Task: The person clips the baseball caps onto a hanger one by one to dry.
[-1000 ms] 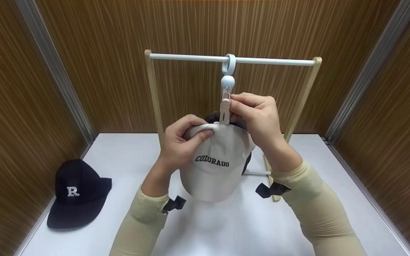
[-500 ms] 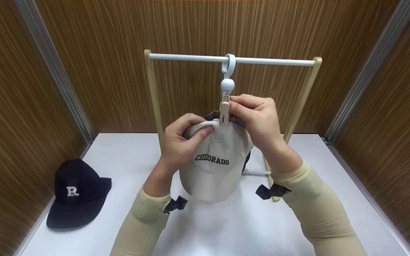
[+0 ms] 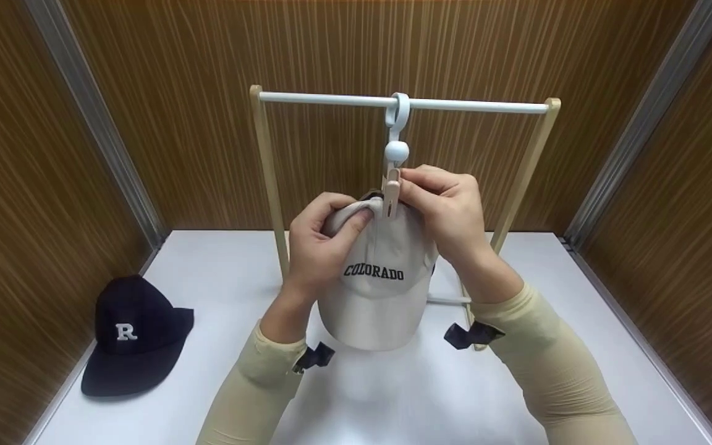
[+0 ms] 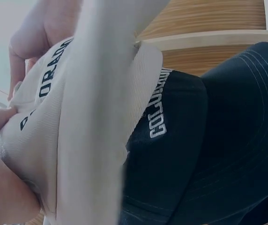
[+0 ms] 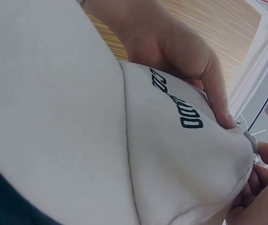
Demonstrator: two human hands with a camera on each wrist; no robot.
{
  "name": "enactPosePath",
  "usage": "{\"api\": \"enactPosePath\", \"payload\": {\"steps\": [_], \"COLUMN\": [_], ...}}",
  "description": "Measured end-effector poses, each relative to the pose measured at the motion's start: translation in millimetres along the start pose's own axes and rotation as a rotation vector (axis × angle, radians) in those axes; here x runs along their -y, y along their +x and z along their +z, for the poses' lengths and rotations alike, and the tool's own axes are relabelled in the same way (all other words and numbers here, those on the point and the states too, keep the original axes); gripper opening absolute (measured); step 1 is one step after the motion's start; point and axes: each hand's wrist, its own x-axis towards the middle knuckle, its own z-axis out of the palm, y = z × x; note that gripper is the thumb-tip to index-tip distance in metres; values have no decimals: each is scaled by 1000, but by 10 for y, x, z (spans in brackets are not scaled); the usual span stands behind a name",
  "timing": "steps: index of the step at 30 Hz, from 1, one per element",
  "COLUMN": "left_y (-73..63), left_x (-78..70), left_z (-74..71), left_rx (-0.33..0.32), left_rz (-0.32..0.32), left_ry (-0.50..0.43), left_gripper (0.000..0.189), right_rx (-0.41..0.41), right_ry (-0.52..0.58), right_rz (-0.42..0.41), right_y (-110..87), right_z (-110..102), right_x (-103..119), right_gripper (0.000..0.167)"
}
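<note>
A white baseball cap (image 3: pixel 376 312) lettered COLORADO hangs brim down below the rack's bar. My left hand (image 3: pixel 322 247) pinches the top of its crown, thumb on the front. With thumb and fingertips, my right hand (image 3: pixel 452 213) grips a pale pink clip (image 3: pixel 391 196), whose lower end overlaps the crown's top. Above the clip are a white ball (image 3: pixel 397 151) and a pale blue hook (image 3: pixel 400 114) looped over the bar. Behind the white cap, a dark cap with white lettering (image 4: pixel 181 140) shows in the left wrist view. Whether the clip's jaws have closed on the white fabric is hard to see.
A navy cap with a white R (image 3: pixel 130 346) lies on the white table (image 3: pixel 368 408) at the left. The rack has a white bar (image 3: pixel 473 106) and wooden legs (image 3: pixel 264 154). Wood-grain walls (image 3: pixel 164 74) enclose the back and sides.
The white cap's crown has risen a little with my left hand, which also shifted slightly right. The clip and ball have come down slightly, so the clip overlaps more of the crown.
</note>
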Motion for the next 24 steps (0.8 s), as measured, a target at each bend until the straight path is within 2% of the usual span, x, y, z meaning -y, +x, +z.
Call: {"api": "enactPosePath", "payload": {"steps": [10, 24], "left_y": [-16, -16], "left_x": [6, 15], "left_z": [42, 49], "left_rx": [-19, -12], "left_rz": [-27, -8], "left_ry": [-13, -23], "left_gripper": [9, 10], "right_rx": [-2, 22], "right_ry": [38, 110], "right_rz": [2, -9], "right_y": [-23, -45], "right_z": [-6, -9], "right_x": [-32, -46], "right_gripper": [11, 15]}}
